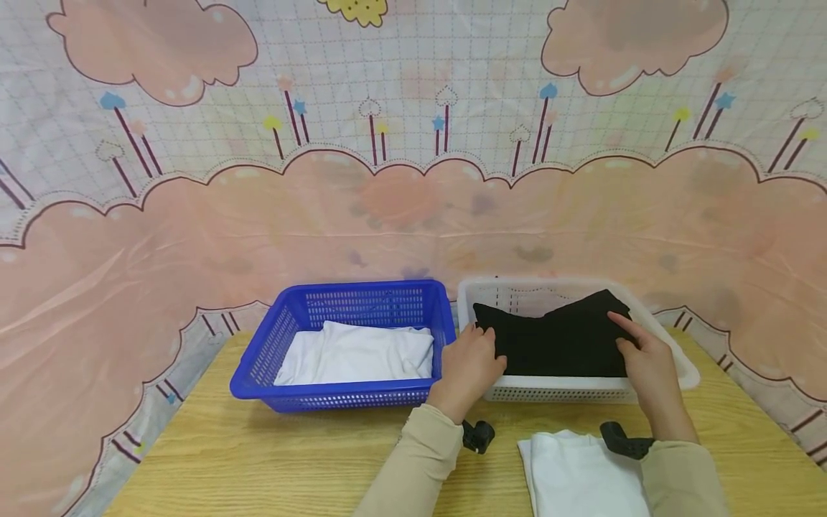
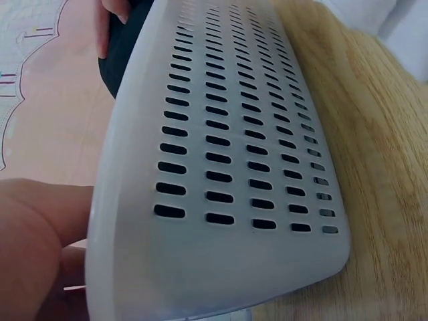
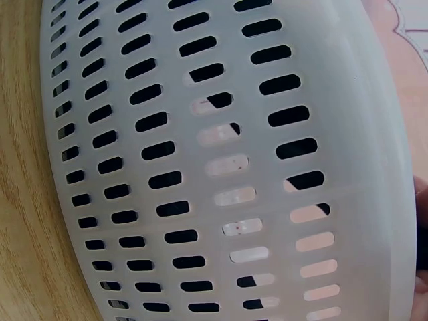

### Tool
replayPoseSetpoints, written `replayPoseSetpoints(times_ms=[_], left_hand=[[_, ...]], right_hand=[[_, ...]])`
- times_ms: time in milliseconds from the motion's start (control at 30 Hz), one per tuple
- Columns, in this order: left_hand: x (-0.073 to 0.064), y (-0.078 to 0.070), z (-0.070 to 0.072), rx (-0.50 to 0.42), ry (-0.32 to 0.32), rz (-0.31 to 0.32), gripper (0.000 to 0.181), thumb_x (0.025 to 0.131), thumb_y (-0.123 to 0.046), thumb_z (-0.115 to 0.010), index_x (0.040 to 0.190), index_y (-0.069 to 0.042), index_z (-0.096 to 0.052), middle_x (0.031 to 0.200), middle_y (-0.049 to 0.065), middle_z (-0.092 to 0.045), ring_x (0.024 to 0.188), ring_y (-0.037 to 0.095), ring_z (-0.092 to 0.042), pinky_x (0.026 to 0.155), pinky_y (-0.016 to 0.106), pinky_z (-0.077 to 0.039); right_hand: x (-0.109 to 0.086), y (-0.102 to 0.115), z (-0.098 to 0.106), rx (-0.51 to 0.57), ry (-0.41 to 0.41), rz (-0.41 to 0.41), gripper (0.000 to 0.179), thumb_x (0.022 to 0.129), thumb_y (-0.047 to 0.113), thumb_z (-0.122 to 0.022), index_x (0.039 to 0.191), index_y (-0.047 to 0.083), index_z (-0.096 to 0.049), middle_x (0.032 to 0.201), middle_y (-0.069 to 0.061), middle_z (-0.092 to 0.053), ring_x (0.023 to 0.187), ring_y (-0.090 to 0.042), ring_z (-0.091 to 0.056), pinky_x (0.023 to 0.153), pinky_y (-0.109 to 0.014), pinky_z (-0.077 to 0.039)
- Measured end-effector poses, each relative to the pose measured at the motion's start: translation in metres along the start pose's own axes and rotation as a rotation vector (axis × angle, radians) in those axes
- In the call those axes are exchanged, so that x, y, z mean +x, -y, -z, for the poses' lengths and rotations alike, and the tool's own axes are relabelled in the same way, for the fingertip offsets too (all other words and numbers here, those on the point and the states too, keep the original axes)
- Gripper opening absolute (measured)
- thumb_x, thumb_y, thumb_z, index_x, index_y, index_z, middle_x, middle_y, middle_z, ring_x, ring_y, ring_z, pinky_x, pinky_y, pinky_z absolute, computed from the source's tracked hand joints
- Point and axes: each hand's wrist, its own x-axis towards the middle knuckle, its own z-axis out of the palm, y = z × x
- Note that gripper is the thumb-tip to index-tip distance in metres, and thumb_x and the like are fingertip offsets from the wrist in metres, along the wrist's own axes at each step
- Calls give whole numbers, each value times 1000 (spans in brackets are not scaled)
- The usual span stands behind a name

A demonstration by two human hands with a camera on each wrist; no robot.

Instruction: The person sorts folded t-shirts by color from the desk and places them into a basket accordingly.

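A black cloth (image 1: 555, 345) lies spread across the white basket (image 1: 555, 383), its two upper corners raised and its top edge dipping between them. At its left end my left hand (image 1: 468, 366) grips the cloth, fingers bent and thumb near the front rim. My right hand (image 1: 649, 362) holds the right end between thumb and fingers, the index finger reaching toward the upper corner. In the left wrist view, the basket rim partly hides the left fingers (image 2: 40, 221). The right wrist view catches only a sliver of the right fingers (image 3: 420, 200) beyond the basket wall.
Left of the white basket stands a blue basket (image 1: 349, 396) with folded white cloth (image 1: 362, 352) inside. More folded white cloth (image 1: 581, 474) lies on the wooden table (image 1: 258, 459) near the right forearm. A patterned curtain (image 1: 388, 208) hangs behind the baskets.
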Motion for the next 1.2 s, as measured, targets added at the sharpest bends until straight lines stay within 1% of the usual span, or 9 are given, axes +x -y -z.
replayPoseSetpoints(times_ms=[267,500,567,733,800,1000,1100,1133,1200], left_hand=[[1,1,-2,-8,0,-3,50,83,-44,-57,125,-16,-53,123,0,-51,121,16,-38,85,42,-43],[1,0,1,-30,29,-1,43,84,-42,-56,117,-16,-60,134,4,-43,127,16,-30,88,42,-42],[1,1,2,-38,42,-2,41,84,-42,-56,116,-17,-61,137,5,-39,129,16,-27,91,42,-40],[-1,2,2,-54,54,-16,38,85,-41,-56,114,-18,-63,136,4,-41,130,16,-26,92,43,-38],[-1,2,2,-60,60,-16,37,85,-40,-56,114,-19,-63,136,4,-40,130,16,-25,92,43,-38],[-2,2,3,-73,79,-15,38,85,-40,-55,117,-21,-61,136,3,-41,131,16,-24,93,42,-37],[-3,2,3,-80,82,-18,37,85,-40,-56,117,-22,-60,135,2,-42,131,17,-24,94,43,-37],[-3,2,4,-80,82,-20,37,85,-40,-55,117,-23,-61,134,2,-43,131,17,-24,94,43,-37],[-3,2,3,-81,81,-21,36,85,-40,-55,116,-23,-61,133,1,-44,131,17,-24,94,43,-37]], right_hand=[[0,0,0,-62,-25,9,42,97,20,-31,138,27,-33,145,-8,-19,123,-26,-26,66,-28,-34],[1,0,1,-58,-34,-1,43,97,19,-31,139,27,-32,145,-9,-19,130,-29,-18,81,-43,-31],[1,0,1,-82,-32,8,43,97,19,-31,139,24,-31,145,-10,-19,129,-31,-20,76,-41,-33],[0,1,1,-84,-20,22,43,97,19,-31,140,20,-30,145,-13,-18,129,-36,-18,85,-50,-35],[0,0,1,-68,-24,22,43,97,19,-31,140,20,-30,145,-13,-18,130,-36,-16,91,-56,-28],[-1,1,3,-134,-40,42,43,96,21,-33,140,20,-31,143,-16,-23,127,-39,-23,78,-49,-34],[-1,1,4,-207,-57,48,43,96,23,-33,139,19,-33,141,-19,-28,91,-35,-53,62,-41,-38],[-1,1,4,-229,-62,48,43,96,24,-33,139,18,-34,135,-21,-37,74,-31,-55,56,-38,-39],[-1,0,4,-277,-76,50,43,96,25,-34,138,17,-37,117,-23,-51,47,-22,-41,46,-33,-36]])
